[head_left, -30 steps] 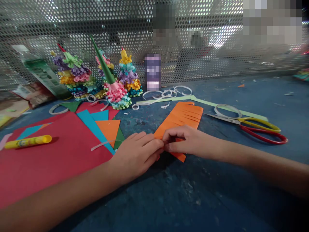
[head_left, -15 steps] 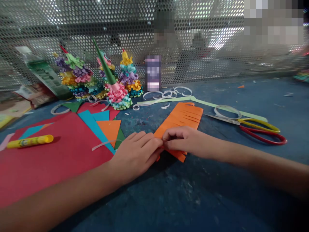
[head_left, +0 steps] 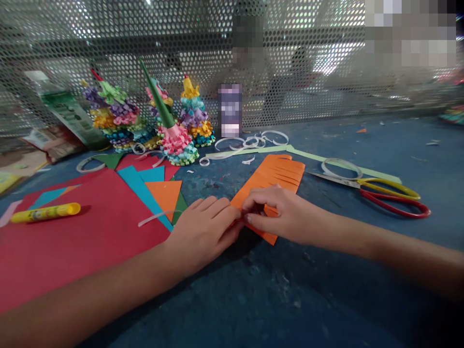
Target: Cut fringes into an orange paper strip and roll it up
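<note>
Nearest of all, the person's 2 bare forearms reach in over a scuffed blue table [head_left: 290,295]. The right hand [head_left: 286,215] has its fingers [head_left: 253,216] drawn into a narrow pinch on the near edge of a fringed sheet of orange paper [head_left: 270,176], which lies slantwise just right of centre. The left hand [head_left: 201,234] comes in from the left, its fingers [head_left: 221,212] close together, their tips almost meeting the right hand at the paper's left edge; whether they grip it, I cannot tell.

To the left lies a large red card sheet [head_left: 72,251] carrying a yellow glue stick [head_left: 45,212]. Beside the left hand, a thin, pale curled paper strip [head_left: 155,218] lies across a triangular orange paper scrap [head_left: 163,195] and a long teal paper offcut [head_left: 141,188].

To the right, steel scissors with red and yellow loop handles [head_left: 391,195] rest on a long, pale green paper strip [head_left: 344,164]. Pale paper curls [head_left: 250,141] gather beyond the orange sheet.

Farther off stand 3 tiered, multicoloured paper-curl cones [head_left: 176,145], one topped by a green spike, before a perforated metal screen [head_left: 108,38].
</note>
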`<state>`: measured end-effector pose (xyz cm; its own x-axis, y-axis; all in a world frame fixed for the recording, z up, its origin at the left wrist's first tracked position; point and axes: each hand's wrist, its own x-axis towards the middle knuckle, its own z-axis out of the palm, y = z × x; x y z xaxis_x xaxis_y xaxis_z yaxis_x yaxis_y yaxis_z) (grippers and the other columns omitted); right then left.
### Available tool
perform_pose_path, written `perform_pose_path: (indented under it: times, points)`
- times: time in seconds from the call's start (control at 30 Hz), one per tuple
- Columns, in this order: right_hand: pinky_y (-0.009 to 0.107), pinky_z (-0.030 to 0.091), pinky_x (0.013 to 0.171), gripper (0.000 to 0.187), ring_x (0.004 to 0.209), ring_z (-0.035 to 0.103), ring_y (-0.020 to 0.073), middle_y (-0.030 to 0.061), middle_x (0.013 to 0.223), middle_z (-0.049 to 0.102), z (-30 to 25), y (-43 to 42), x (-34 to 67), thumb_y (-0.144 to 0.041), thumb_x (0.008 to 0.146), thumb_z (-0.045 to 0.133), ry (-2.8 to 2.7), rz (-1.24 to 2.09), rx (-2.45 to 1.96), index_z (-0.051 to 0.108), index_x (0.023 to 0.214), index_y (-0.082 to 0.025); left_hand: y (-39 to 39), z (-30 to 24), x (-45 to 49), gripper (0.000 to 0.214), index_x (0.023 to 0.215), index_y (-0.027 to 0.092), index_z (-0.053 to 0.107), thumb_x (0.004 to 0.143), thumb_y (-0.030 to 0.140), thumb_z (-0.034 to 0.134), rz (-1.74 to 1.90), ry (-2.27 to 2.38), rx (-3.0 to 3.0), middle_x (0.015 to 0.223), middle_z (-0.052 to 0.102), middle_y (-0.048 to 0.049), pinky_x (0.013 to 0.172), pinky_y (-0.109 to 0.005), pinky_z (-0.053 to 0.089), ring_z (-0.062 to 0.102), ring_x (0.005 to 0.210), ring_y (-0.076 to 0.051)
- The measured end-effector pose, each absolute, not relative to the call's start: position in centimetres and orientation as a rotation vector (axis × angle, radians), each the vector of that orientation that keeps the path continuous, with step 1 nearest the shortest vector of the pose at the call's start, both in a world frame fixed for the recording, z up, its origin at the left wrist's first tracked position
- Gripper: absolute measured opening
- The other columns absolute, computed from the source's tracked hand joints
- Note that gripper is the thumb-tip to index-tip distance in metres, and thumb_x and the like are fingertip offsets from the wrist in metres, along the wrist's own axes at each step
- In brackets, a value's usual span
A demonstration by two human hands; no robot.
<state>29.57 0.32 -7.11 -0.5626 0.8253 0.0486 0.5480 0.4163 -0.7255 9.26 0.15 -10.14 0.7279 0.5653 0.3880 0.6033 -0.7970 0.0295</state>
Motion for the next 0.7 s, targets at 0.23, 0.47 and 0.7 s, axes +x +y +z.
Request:
perform_pose_path:
  times: [0.23,0.47,0.7]
  points:
    - [0.023,0.038,0.053,0.008,0.061,0.051,0.0116,-0.0014,0.070,0.057,-8.10,0.61,29.58,-0.021,0.081,0.051,-2.113,1.208,-1.326,0.057,0.077,-0.018,-0.03,-9.81,9.32,0.019,0.093,0.017,0.055,0.096,0.029,0.040,-0.585,-0.916,-2.829,0.083,0.060,-0.0027,0.066,-0.031,0.038,0.051,0.075,-0.019]
    - [0.024,0.042,0.062,0.010,0.069,0.055,0.0135,0.0003,0.076,0.062,-7.48,0.38,29.52,-0.020,0.082,0.051,-2.181,1.080,-1.224,0.061,0.084,-0.019,0.17,-9.94,9.34,0.021,0.087,0.018,0.054,0.096,0.031,0.041,-0.610,-0.952,-2.839,0.079,0.058,-0.0014,0.063,-0.030,0.036,0.049,0.071,-0.018]
    - [0.024,0.042,0.059,0.013,0.067,0.055,0.0131,0.0007,0.076,0.062,-8.03,0.54,29.45,-0.025,0.085,0.050,-2.098,1.215,-1.275,0.059,0.081,-0.018,-0.07,-9.92,9.40,0.020,0.090,0.018,0.053,0.095,0.032,0.041,-0.605,-0.966,-2.837,0.083,0.059,-0.0025,0.066,-0.031,0.038,0.049,0.074,-0.019]
